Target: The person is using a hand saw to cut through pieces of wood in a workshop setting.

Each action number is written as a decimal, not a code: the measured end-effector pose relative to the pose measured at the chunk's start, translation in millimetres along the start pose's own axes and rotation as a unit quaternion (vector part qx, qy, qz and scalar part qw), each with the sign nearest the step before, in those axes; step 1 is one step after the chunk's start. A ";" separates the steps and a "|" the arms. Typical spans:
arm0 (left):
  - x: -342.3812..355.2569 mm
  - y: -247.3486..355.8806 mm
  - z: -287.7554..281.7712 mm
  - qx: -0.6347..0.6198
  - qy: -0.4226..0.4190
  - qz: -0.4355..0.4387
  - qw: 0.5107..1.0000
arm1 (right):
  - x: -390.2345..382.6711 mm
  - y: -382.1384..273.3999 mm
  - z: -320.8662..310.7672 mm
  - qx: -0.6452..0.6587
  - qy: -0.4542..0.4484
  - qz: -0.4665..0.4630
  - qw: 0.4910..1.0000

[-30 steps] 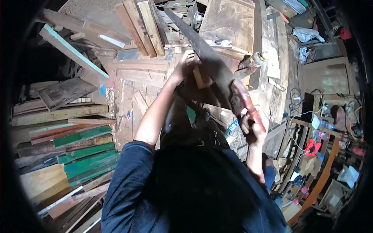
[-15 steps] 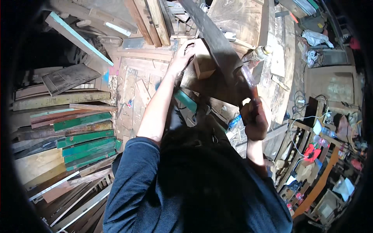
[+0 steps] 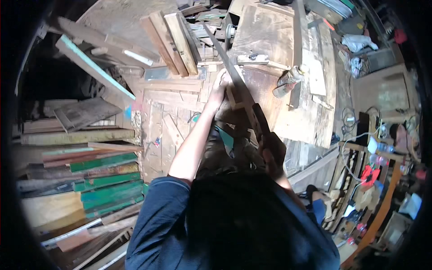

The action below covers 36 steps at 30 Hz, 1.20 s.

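Far left, at 9: see dark panel [image 3: 87,111], leaning over boards. At 10, mint-edged board [image 3: 95,66], slanting down toward centre. At 8, stacked boards [image 3: 110,199], several painted green. At 11, near the far side, tall planks [image 3: 173,45] in a bunch.

At 12: left hand [image 3: 218,93], arm reaching up from lower edge. Meets left side of block [image 3: 232,96], fingers toward its far end; washed out by glare, so cannot tell if clasping or just pressing. Just below block, teal piece [image 3: 227,140] between the legs.

Block at 1, close to centre, partly hidden behind saw [image 3: 241,88]. Runs from tip at 12 down to handle at 2, blade seen almost edge-on, passing over block; cannot tell if touching or cutting wood.

Between 3 and 4: right hand [image 3: 273,152], in shadow, closed round saw handle.

Further right, at 2: bottle [image 3: 292,75] on bench [image 3: 310,128]. Beyond, at 3, white cable [image 3: 345,157]; between 3 and 4, red item [image 3: 370,174]; at 4, orange-brown strip [image 3: 377,216], long and curved.
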State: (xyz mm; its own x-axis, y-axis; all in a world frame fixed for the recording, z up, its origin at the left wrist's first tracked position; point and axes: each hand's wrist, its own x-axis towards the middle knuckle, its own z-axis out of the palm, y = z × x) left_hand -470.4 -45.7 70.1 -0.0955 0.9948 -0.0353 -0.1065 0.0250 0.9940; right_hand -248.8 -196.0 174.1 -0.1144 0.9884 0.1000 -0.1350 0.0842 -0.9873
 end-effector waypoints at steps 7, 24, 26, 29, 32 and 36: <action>-14.5 0.9 11.2 0.013 0.065 0.036 0.997 | -12.4 0.1 6.7 -0.035 0.001 -0.031 0.999; -22.3 1.9 55.2 0.003 0.240 0.081 0.967 | -7.7 -42.0 25.9 -0.186 -0.008 0.099 0.978; -25.3 6.9 57.9 -0.011 0.238 0.088 0.967 | -13.5 -43.6 26.9 -0.282 -0.021 0.031 0.959; -19.6 1.3 60.1 0.000 0.250 0.096 0.963 | -40.4 -45.1 22.8 -0.389 -0.024 -0.025 0.921; -21.9 8.7 55.9 -0.032 0.226 0.065 0.972 | -72.5 -57.7 10.0 -0.372 -0.031 -0.019 0.927; -12.2 -6.8 44.1 -0.003 0.226 0.113 0.967 | -96.3 -78.3 2.9 -0.315 0.014 -0.048 0.948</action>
State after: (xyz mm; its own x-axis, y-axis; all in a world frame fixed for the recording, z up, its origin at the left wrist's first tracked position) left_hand -424.9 -53.7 68.4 -0.5403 0.8297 0.1404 -0.0379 -0.1907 0.9809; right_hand -230.0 -298.2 242.2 -0.1032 0.9746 0.1989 0.4718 0.2240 -0.8528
